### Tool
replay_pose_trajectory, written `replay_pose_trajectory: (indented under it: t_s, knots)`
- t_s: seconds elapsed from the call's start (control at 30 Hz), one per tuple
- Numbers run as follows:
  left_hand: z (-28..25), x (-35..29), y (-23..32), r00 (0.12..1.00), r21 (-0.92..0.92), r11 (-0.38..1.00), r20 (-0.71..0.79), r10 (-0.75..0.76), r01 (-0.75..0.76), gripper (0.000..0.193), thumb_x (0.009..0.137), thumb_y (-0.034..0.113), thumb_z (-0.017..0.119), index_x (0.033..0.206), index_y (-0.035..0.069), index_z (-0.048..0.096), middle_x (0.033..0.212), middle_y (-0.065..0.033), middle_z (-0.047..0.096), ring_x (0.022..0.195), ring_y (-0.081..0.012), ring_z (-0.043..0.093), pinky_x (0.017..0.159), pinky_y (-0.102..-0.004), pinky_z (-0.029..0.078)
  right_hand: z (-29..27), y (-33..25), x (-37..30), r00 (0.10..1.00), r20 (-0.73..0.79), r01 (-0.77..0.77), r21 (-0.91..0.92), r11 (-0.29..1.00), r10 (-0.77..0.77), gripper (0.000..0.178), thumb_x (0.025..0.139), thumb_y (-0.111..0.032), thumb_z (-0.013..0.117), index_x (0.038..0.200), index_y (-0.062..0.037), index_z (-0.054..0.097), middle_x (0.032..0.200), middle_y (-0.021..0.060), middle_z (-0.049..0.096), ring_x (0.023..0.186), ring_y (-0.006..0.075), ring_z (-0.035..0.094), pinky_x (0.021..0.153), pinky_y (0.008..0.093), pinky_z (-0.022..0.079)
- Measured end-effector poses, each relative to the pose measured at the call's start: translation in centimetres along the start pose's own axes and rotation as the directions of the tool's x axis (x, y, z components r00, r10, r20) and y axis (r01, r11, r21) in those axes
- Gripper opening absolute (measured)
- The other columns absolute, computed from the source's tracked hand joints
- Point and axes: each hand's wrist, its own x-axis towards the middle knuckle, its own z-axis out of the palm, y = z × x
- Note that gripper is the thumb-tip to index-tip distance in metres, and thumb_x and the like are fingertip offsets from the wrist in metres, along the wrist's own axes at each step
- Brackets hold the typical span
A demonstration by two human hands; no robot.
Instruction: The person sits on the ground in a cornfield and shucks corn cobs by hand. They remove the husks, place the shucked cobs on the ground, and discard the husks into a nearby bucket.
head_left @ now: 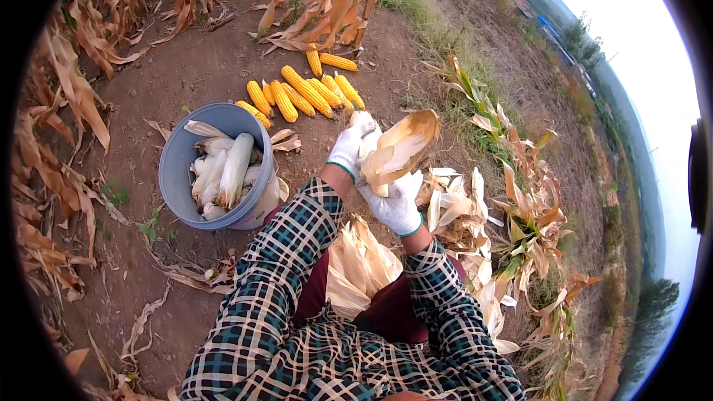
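The gloved right hand (pixel 394 203) pinches the base of a dry corn husk (pixel 401 150); the left hand (pixel 348 150) curls against its left side, grip unclear. The husk is right of a gray bucket (pixel 175 167), near bare yellow corn ears (pixel 306 92).

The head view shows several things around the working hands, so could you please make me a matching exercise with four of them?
Column one:
1. Bucket
2. Bare corn cobs
3. Right hand
4. Sleeves

Column two:
A. White-gloved, at the base of a pale husk
B. Checked in dark and cream
C. Yellow, grouped on the soil
D. Grey-blue, with husk-covered ears inside

Pairs: 1-D, 2-C, 3-A, 4-B
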Motion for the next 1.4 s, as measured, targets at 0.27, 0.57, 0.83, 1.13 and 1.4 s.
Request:
replay_pose_trajectory:
  t_s: [0.27, 0.57, 0.83, 1.13, 1.4]
  knots:
    - [3.4, -3.1, 0.1, 0.970, -0.471, 0.875, 0.244, 0.013, 0.107, 0.042, 0.087, 0.025, 0.054, 0.119, -0.001, 0.048, 0.105, -0.0171, 0.059, 0.092, -0.0300, 0.061, 0.084, -0.0412, 0.050, -0.7, -2.8, 0.4, 0.927, -0.193, -0.037, 0.805, 0.592, 0.321, 0.039, 0.096, -0.037, 0.042, 0.073, -0.0068, 0.050, 0.053, 0.0013, 0.041, 0.045, 0.0115, 0.033, 0.048, 0.0269, 0.030]
    - [5.3, -2.3, -0.5, 0.986, -0.499, 0.859, 0.052, 0.160, -0.113, 0.042, 0.089, 0.037, 0.052, 0.115, 0.005, 0.052, 0.104, -0.0129, 0.061, 0.094, -0.0265, 0.061, 0.086, -0.0388, 0.051, -1.9, -3.2, 4.0, 0.840, -0.474, 0.352, 0.846, 0.400, 0.263, 0.044, 0.097, -0.045, 0.033, 0.069, -0.0122, 0.043, 0.046, -0.0025, 0.031, 0.040, 0.0135, 0.028, 0.049, 0.0315, 0.032]
    - [7.6, -6.8, -0.8, 0.871, -0.328, 0.870, 0.449, -0.200, 0.368, 0.053, 0.086, 0.048, 0.055, 0.119, 0.008, 0.050, 0.118, -0.0132, 0.052, 0.105, -0.0287, 0.054, 0.088, -0.0439, 0.048, -8.6, -2.3, 1.8, 0.978, 0.159, -0.208, 0.638, 0.742, 0.138, 0.019, 0.089, -0.019, 0.060, 0.098, -0.0020, 0.057, 0.079, 0.0057, 0.062, 0.071, 0.0128, 0.058, 0.060, 0.0271, 0.047]
    - [5.0, -6.5, -0.7, 0.851, -0.049, 0.923, 0.410, -0.330, 0.381, 0.053, 0.084, 0.044, 0.059, 0.109, -0.002, 0.050, 0.085, -0.0155, 0.061, 0.069, -0.0245, 0.063, 0.063, -0.0351, 0.057, -5.3, -6.0, 1.2, 0.726, 0.647, 0.113, 0.219, 0.969, -0.231, 0.021, 0.084, -0.022, 0.061, 0.077, -0.0027, 0.061, 0.064, 0.0146, 0.059, 0.059, 0.0338, 0.057, 0.053, 0.0383, 0.045]
    - [6.2, -7.1, 1.2, 0.846, -0.357, 0.813, 0.453, -0.280, 0.460, 0.053, 0.084, 0.038, 0.061, 0.114, -0.003, 0.047, 0.096, -0.0184, 0.057, 0.081, -0.0253, 0.060, 0.071, -0.0339, 0.055, -2.3, -5.5, 1.5, 0.911, -0.201, 0.028, 0.901, 0.433, 0.360, 0.025, 0.094, -0.027, 0.047, 0.084, -0.0059, 0.056, 0.061, 0.0017, 0.052, 0.050, 0.0122, 0.051, 0.047, 0.0296, 0.044]
